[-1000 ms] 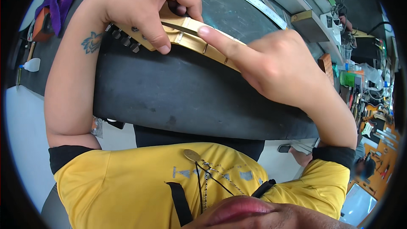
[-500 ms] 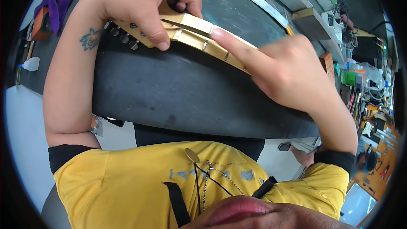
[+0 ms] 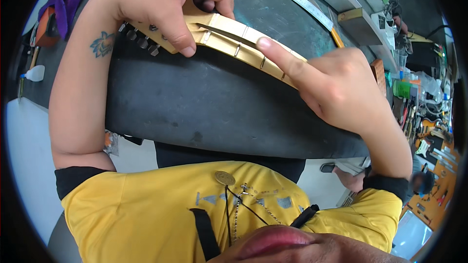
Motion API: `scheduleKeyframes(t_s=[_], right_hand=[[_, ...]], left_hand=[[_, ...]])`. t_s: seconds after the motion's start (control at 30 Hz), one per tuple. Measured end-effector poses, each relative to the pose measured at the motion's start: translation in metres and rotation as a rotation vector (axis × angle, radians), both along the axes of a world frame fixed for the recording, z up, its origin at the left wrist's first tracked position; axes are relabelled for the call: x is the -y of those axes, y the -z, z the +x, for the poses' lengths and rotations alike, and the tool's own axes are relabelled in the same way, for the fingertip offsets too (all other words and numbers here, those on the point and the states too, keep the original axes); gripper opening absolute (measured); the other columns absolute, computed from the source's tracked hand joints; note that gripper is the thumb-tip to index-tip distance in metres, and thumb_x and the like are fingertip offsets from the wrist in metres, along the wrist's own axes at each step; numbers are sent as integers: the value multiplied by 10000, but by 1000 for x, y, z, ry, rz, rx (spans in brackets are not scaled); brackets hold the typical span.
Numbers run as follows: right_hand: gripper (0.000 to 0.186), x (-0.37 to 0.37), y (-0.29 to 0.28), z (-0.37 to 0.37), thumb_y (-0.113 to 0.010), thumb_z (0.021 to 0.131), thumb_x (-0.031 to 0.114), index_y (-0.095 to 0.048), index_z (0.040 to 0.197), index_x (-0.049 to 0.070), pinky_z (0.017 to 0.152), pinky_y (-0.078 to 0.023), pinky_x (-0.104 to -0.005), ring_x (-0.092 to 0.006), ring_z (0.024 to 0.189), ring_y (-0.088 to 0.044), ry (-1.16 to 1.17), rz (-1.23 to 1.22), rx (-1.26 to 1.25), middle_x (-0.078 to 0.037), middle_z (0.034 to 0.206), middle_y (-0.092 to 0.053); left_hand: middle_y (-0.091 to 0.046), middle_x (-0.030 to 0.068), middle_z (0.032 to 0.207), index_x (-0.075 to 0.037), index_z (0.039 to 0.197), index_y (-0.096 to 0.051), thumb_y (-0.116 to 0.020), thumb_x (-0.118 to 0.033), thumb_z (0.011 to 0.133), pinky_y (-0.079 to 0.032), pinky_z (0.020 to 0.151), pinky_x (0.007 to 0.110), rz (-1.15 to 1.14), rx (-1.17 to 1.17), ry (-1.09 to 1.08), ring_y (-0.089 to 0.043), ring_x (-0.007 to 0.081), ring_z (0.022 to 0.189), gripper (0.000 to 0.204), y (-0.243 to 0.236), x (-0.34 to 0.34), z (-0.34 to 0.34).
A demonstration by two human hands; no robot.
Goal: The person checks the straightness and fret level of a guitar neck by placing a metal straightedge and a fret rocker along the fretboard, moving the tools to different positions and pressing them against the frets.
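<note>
A pale wooden guitar neck (image 3: pixel 248 56) with metal frets lies across the dark bench, its metal tuners (image 3: pixel 142 42) at the left. My left hand (image 3: pixel 170 7) grips it where the headstock begins, thumb on the near edge and fingers curled over the far side. Along the fretboard lies a slim, dark, tapered tool that looks like a narrow file (image 3: pixel 226 32). My right hand (image 3: pixel 334 80) holds it, the index finger stretched along it and pressing on top. The other right fingers are folded, and the tool's rear end is hidden under that hand.
Beyond the neck lie a steel ruler (image 3: pixel 304 7) and a yellow-handled tool (image 3: pixel 336 38), beside a long grey beam. A purple cloth (image 3: pixel 73 0) and a small white bottle (image 3: pixel 35 73) are at the left. Tools crowd the right side, where another person partly shows.
My right hand has slid to the right and slightly nearer along the neck, drawing the file with it, so more of the file shows. My left hand stays almost still.
</note>
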State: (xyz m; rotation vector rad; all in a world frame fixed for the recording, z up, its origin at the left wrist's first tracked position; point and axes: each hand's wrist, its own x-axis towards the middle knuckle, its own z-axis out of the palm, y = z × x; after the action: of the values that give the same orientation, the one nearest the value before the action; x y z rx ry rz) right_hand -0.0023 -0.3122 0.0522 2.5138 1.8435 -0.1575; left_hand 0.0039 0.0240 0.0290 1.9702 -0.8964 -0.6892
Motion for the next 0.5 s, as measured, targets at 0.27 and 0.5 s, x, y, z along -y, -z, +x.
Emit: scheduleKeyframes(t_s=[0.27, 0.5], right_hand=[[919, -9, 0, -2, -784, 821, 77, -524, 1689, 232, 496, -446, -407, -246, 503, -581, -42, 33, 56, -11, 612, -577], [883, -26, 5, 3, -789, 827, 95, -553, 1669, 219, 495, -438, -404, -238, 493, -567, -87, 79, 118, -7, 591, -546]], left_hand=[[-725, 125, 1247, 21, 1197, -794, -973, -77, 739, -545, 1019, 339, -42, -62, 45, -700, 247, 1181, 502, 15, -8, 11], [-731, 122, 1246, 21, 1200, -792, -970, -64, 735, -542, 1019, 333, 25, 44, 30, -703, 240, 1172, 504, -6, -1, 1]])
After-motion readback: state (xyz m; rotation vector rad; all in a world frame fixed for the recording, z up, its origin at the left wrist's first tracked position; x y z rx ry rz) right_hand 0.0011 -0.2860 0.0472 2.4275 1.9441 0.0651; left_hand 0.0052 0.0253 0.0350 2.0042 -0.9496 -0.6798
